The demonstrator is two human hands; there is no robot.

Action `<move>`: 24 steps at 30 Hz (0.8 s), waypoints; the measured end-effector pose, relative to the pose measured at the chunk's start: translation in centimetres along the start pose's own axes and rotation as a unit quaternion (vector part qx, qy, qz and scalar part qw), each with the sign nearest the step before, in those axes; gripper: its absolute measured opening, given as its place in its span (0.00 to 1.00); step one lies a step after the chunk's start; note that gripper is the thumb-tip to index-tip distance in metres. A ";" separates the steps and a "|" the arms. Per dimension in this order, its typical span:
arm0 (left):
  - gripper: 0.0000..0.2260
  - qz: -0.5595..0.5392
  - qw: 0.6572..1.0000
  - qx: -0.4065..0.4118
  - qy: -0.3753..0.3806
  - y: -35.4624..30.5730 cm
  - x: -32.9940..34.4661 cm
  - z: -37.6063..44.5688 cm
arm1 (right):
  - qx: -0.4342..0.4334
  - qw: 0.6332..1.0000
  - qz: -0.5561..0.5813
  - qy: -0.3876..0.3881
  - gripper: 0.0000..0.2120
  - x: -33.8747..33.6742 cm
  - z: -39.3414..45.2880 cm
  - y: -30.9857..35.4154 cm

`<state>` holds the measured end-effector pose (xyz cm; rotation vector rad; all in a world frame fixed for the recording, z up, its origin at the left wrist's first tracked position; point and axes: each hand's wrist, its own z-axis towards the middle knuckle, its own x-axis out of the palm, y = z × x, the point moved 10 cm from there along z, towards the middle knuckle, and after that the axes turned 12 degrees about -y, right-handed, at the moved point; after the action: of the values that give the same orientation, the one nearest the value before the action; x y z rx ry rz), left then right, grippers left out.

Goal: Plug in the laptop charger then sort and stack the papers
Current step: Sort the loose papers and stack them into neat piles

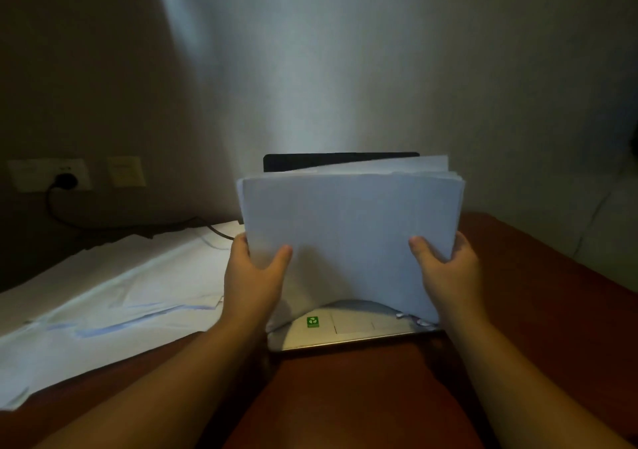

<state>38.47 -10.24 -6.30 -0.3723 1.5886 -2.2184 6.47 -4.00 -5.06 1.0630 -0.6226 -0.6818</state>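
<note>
Above laptop [345, 331]: paper stack [348, 234] upright, L hand [253, 276] + R hand [448, 272] gripping sides.

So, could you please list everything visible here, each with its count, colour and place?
paper stack: one, white, held upright over the laptop, in front of its screen
laptop: one, silver base with green sticker, dark lid, centre of table
loose papers: several, white, spread on the table's left
table: one, reddish-brown
plug: one, black, in the left wall socket
cable: one, black, running from the plug toward the laptop
wall plates: two, pale, left wall
left hand: grips the stack's left edge
right hand: grips the stack's right edge
</note>
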 end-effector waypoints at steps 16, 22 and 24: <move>0.28 -0.042 0.999 -0.014 0.008 0.7 0.0 0.5 | 0.055 0.998 0.027 0.019 0.05 -0.2 0.2 -3.0; 0.28 0.000 0.999 -0.012 0.036 0.6 0.3 1.0 | 0.050 0.998 0.039 0.025 0.06 -0.2 0.3 -2.9; 0.29 0.017 0.999 -0.019 0.038 1.0 0.4 1.0 | 0.054 0.998 0.032 0.026 0.07 0.0 0.3 -2.9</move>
<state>38.67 -11.58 -6.88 -0.2727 1.6663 -2.2046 5.64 -5.12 -7.67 1.1535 -0.6518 -0.5688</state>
